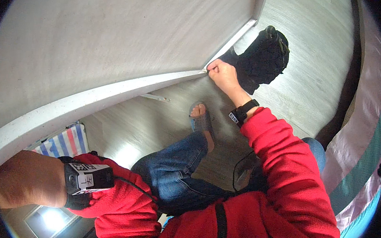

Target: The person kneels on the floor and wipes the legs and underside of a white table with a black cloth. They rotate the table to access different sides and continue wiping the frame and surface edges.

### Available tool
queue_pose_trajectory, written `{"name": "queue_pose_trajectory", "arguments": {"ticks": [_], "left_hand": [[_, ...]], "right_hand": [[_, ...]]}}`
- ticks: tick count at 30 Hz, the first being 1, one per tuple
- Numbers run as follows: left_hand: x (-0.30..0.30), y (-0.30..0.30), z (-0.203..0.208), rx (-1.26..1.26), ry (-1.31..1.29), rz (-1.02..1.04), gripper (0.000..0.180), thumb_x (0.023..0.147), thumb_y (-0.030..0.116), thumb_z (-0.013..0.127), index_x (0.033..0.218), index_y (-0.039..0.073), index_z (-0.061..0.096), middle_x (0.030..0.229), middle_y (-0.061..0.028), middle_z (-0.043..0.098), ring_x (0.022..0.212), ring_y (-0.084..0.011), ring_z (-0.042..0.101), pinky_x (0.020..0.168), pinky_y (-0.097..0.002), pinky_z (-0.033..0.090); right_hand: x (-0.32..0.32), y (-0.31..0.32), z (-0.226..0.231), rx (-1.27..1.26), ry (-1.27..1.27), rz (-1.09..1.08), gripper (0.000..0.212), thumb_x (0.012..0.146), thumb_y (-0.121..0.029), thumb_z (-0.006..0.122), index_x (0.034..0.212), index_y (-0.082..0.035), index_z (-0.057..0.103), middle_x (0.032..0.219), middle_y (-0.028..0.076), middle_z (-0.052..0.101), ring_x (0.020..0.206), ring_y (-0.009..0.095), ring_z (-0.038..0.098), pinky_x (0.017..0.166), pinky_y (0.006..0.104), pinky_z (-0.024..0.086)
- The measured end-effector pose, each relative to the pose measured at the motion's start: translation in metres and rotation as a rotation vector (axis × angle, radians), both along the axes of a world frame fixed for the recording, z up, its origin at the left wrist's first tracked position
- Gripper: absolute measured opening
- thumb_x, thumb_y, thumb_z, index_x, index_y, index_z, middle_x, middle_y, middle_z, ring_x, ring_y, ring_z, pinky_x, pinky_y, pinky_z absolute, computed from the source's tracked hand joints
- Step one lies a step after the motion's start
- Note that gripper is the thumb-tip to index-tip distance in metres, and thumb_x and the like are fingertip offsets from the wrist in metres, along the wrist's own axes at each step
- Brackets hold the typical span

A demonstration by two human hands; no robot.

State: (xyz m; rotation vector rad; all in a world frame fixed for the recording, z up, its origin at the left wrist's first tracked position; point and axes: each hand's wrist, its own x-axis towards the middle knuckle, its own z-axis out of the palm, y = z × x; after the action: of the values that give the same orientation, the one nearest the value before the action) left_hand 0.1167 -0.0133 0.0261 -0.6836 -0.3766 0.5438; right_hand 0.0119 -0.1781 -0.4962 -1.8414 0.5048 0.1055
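Observation:
A large pale panel (130,29) with a thick white edge (80,97) fills the upper left of the head view. My right hand (223,74) is at the corner of that edge, fingers pinched together against it. Whatever small thing may be between those fingers is too small to make out. At the lower left, my left hand (29,180) reaches to the near end of the panel; mostly wrist shows and its fingers are hidden. A thin pale strip with holes (155,97) sticks out beneath the panel.
A black cloth bag or garment (264,57) lies on the wood-look floor (312,52) beyond my right hand. Striped bedding (360,177) hangs along the right side. A striped bag (65,141) stands under the panel, and a bright reflective surface (50,220) shows at lower left.

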Motion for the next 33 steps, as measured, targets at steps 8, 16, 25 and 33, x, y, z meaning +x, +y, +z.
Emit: {"name": "queue_pose_trajectory", "arguments": {"ticks": [8, 16, 25, 33], "left_hand": [[-0.003, 0.002, 0.001, 0.024, 0.009, -0.002, 0.037, 0.093, 0.029, 0.062, 0.118, 0.002, 0.059, 0.104, -0.0127, 0.064, 0.095, -0.0198, 0.061, 0.091, -0.0357, 0.048], [-0.006, -0.001, -0.002, 0.051, 0.009, -0.051, 0.037, 0.093, 0.029, 0.061, 0.118, 0.002, 0.059, 0.105, -0.0129, 0.064, 0.095, -0.0200, 0.060, 0.091, -0.0358, 0.047], [-0.017, 0.006, -0.006, 0.085, -0.001, -0.075, 0.037, 0.094, 0.029, 0.060, 0.117, 0.001, 0.058, 0.105, -0.0131, 0.063, 0.095, -0.0201, 0.059, 0.091, -0.0360, 0.047], [-0.018, 0.010, -0.002, 0.105, -0.011, -0.087, 0.036, 0.094, 0.029, 0.060, 0.117, 0.001, 0.058, 0.105, -0.0133, 0.062, 0.095, -0.0203, 0.059, 0.091, -0.0361, 0.047]], "right_hand": [[-0.013, 0.004, -0.016, -0.231, -0.135, 0.262, 0.037, 0.087, -0.014, 0.063, 0.123, -0.021, 0.065, 0.099, 0.009, 0.065, 0.093, 0.030, 0.065, 0.080, 0.0406, 0.052], [-0.013, 0.020, -0.027, -0.374, -0.299, 0.196, 0.021, 0.087, -0.016, 0.064, 0.108, -0.020, 0.066, 0.092, 0.005, 0.062, 0.090, 0.026, 0.063, 0.078, 0.0402, 0.044], [-0.008, 0.025, -0.025, -0.396, -0.349, 0.154, 0.010, 0.086, -0.016, 0.063, 0.096, -0.015, 0.064, 0.089, 0.005, 0.066, 0.086, 0.027, 0.065, 0.076, 0.0422, 0.044], [-0.009, 0.004, -0.017, -0.307, -0.159, -0.114, 0.011, 0.081, -0.015, 0.068, 0.091, -0.010, 0.065, 0.078, 0.008, 0.067, 0.070, 0.026, 0.066, 0.068, 0.0392, 0.051]]}}
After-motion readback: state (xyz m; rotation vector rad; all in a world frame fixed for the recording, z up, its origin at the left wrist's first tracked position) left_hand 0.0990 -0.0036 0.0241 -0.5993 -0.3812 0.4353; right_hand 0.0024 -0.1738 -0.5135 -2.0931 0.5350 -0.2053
